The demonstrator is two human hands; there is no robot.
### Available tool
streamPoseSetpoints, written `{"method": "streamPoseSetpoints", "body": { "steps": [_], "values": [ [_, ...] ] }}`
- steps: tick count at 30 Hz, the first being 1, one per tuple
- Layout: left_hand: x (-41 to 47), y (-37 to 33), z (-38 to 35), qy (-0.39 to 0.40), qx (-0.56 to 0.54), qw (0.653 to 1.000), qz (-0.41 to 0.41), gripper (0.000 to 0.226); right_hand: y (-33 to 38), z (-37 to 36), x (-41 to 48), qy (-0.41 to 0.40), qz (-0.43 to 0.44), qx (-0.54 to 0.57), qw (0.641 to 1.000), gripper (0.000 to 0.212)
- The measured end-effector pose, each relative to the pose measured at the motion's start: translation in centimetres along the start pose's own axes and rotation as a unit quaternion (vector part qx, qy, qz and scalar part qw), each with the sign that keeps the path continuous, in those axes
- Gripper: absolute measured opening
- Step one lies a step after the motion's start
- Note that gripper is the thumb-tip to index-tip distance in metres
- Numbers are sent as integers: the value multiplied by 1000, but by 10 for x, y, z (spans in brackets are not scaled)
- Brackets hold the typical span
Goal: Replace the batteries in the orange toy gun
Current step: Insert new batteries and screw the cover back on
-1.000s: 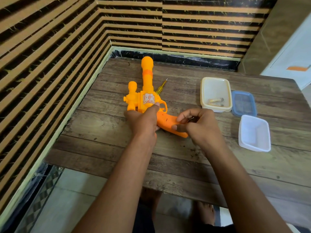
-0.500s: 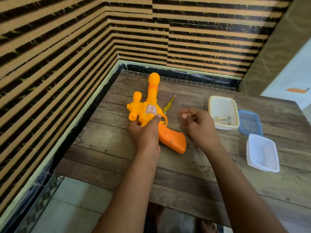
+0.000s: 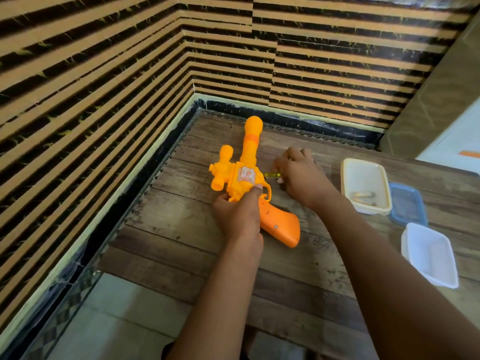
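The orange toy gun point(image 3: 246, 175) lies flat on the wooden table point(image 3: 181, 229), barrel pointing toward the far wall and grip toward me. My left hand point(image 3: 237, 216) presses down on its body just behind the trigger guard. My right hand point(image 3: 298, 175) lies over the yellow-handled screwdriver point(image 3: 272, 175) to the right of the gun, fingers curled around it; only a short piece of the handle shows. Two batteries point(image 3: 363, 197) lie in a cream tray point(image 3: 363, 170) at the right.
A blue lid point(image 3: 407, 203) lies beside the cream tray, and a white empty container point(image 3: 428, 253) stands nearer me at the right edge. Striped walls close in the table on the left and far sides. The near table edge drops to a tiled floor.
My right hand has left the gun's grip and moved forward and up to the screwdriver beside the barrel, closing over it. The left hand stays on the gun. The camera tilted up.
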State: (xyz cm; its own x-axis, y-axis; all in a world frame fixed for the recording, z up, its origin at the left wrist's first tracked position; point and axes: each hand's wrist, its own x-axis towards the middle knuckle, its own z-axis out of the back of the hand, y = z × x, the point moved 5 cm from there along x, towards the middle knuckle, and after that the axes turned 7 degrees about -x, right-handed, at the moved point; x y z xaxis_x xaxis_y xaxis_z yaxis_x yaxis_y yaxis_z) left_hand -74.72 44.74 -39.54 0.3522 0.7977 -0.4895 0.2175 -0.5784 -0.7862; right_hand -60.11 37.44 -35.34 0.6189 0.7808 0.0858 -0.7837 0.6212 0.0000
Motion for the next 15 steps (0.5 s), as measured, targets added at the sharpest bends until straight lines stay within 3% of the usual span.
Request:
{"method": "streamPoseSetpoints", "body": {
  "steps": [3,8,12,15],
  "values": [
    [-5,-1,-1,15,-23,1000,15,43,-5,19,-28,-71,-37,106,991,26],
    [-16,-2,-7,33,-47,998,25,63,-7,52,-97,-224,-64,283,930,25],
    [-24,6,-12,54,-42,996,62,47,-5,56,-137,-254,-82,335,904,29],
    [-29,17,-15,70,-20,993,91,44,-5,56,-152,-273,-101,439,850,22]
  ]
}}
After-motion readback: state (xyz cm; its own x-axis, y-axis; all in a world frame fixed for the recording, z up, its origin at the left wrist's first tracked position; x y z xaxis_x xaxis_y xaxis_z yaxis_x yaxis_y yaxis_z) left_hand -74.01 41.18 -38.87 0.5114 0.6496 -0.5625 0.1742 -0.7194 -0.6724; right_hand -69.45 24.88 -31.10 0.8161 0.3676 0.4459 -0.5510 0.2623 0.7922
